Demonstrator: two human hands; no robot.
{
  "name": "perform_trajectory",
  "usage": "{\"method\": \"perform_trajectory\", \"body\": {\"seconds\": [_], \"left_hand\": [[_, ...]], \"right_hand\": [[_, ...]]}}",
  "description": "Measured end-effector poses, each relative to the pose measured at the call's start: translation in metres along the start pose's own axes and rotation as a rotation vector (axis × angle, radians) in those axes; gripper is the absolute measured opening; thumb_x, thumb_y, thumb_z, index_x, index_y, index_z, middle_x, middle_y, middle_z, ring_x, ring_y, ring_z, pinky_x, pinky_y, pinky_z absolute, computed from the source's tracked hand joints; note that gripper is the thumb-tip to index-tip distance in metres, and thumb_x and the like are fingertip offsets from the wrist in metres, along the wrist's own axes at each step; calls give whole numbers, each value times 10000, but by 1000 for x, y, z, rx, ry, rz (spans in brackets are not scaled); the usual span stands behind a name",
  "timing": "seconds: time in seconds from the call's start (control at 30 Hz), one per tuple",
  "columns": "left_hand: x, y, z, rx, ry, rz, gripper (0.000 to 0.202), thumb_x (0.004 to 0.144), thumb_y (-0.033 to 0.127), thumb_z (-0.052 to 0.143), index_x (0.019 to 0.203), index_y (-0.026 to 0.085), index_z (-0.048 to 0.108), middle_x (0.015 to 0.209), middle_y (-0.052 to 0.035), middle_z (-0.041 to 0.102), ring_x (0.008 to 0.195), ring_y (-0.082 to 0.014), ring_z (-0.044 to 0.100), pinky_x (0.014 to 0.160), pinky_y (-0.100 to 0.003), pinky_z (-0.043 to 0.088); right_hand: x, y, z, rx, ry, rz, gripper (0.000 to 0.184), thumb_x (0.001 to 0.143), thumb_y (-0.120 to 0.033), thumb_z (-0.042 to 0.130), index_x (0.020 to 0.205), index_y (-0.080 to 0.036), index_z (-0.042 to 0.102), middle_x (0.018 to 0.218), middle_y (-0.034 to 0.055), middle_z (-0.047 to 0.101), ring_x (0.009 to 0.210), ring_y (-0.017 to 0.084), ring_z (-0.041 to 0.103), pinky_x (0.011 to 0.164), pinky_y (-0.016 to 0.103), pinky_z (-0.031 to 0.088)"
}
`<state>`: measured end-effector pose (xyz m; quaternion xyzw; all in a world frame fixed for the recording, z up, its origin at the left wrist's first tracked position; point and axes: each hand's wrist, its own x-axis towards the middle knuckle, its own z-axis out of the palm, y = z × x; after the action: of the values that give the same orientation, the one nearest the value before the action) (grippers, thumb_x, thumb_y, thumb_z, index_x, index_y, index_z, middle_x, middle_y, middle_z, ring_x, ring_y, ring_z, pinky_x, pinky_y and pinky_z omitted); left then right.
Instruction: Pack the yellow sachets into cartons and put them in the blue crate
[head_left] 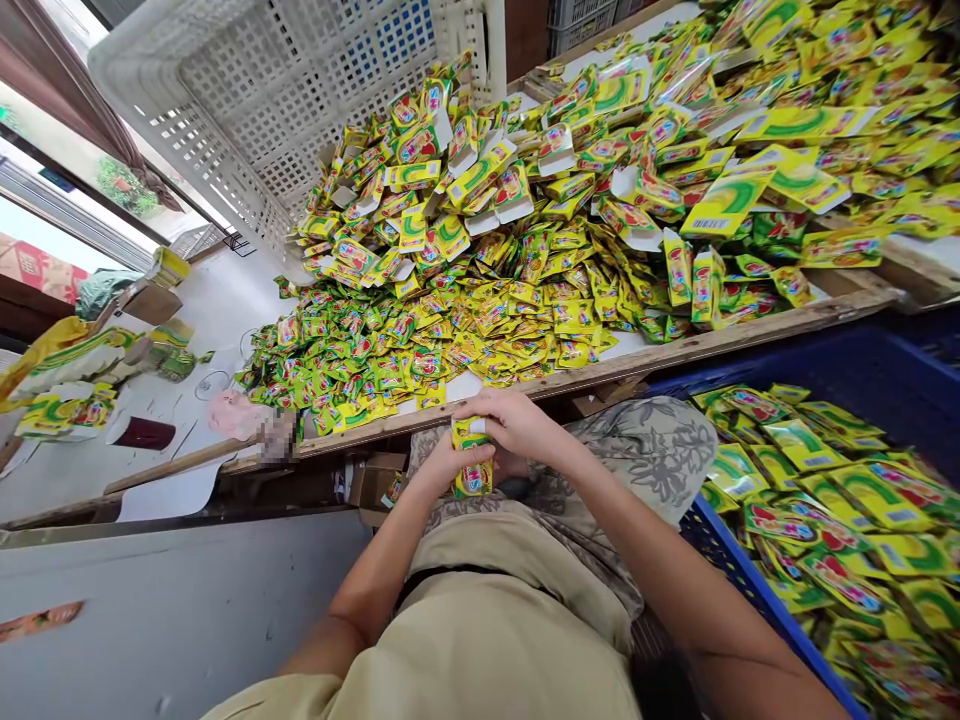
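Note:
Over my lap, close to the table's front edge, a small yellow and green printed box [472,478] stands between both hands. My left hand [444,462] is closed around its lower left side, thumb across the front. At the box's upper end, my right hand [517,428] has its fingers curled over the top, next to a white flap. What lies under those fingers is hidden. Just beyond the hands, a heap of small green and yellow sachets [420,350] covers the tabletop. Behind these lie many similar boxes [480,180], several with open white ends.
A white plastic basket [225,130] lies tipped on its side at the back left. To my right, a blue crate [780,640] holds packed boxes. A wooden strip [675,350] edges the table. On the left table stands a dark red cylinder [141,432].

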<state>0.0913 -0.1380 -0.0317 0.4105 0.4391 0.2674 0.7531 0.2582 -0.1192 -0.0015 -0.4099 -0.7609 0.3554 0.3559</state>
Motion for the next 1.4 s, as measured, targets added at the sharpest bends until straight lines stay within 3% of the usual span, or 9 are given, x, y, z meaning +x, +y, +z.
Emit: {"method": "perform_trajectory", "body": {"seconds": [0.13,0.4,0.6,0.73,0.9,1.1,1.23,1.33,1.4], "left_hand": [[3,10,3,-13,24,40,440,525,352,844,829,136,610,674,-26,667,576,-167,628,585,-298,513],[6,10,5,52,21,38,437,488,338,852,800,132,626,663,-25,672,583,-186,640,592,-304,507],[-4,-6,4,4,27,-49,520,485,352,859,888,114,632,701,-43,678,621,-202,652,635,-321,507],[-7,-3,0,68,35,5,518,563,379,825,960,130,604,803,-53,675,717,-198,648,693,-315,498],[17,33,-17,426,202,335,440,650,428,761,933,136,592,839,-45,640,766,-183,600,722,-308,474],[70,56,-35,610,142,647,386,695,432,721,938,156,602,948,-61,646,941,-217,592,891,-365,457],[84,47,-43,636,128,698,379,685,354,741,993,165,627,1048,-90,653,1082,-238,566,999,-390,402],[87,42,-50,577,239,603,364,665,322,749,964,148,633,940,-74,681,932,-224,624,888,-385,471],[87,41,-54,518,284,527,383,639,318,763,948,136,628,866,-55,687,826,-203,636,803,-359,497]], "right_hand": [[-1,-2,-4,37,61,102,350,719,-28,453,869,-210,712,830,19,704,758,158,612,711,259,435],[-1,-3,-15,-120,-230,-3,328,741,-64,478,903,-223,715,836,30,716,741,174,611,683,263,406],[-2,-2,-12,-13,-458,60,342,693,-27,483,925,-184,679,802,20,694,685,139,574,599,216,376],[4,1,-10,-87,-320,139,286,675,-14,470,844,-158,650,750,26,661,659,132,538,577,213,340],[28,-13,-30,-208,-68,-4,238,727,-30,458,851,-163,612,843,52,648,780,159,551,679,236,364],[62,-20,-35,-539,-139,-88,193,745,-56,522,876,-160,619,878,85,666,856,214,590,736,299,386],[62,-4,-21,-498,-172,-103,268,748,-24,500,939,-140,648,1003,124,668,992,234,583,842,353,421],[56,8,-22,-251,53,-165,402,757,-9,449,1088,-169,611,1110,98,640,1061,202,558,910,361,429],[54,16,-24,-91,265,-78,394,778,-47,445,1123,-172,588,1116,98,632,1016,195,574,871,351,459]]}}
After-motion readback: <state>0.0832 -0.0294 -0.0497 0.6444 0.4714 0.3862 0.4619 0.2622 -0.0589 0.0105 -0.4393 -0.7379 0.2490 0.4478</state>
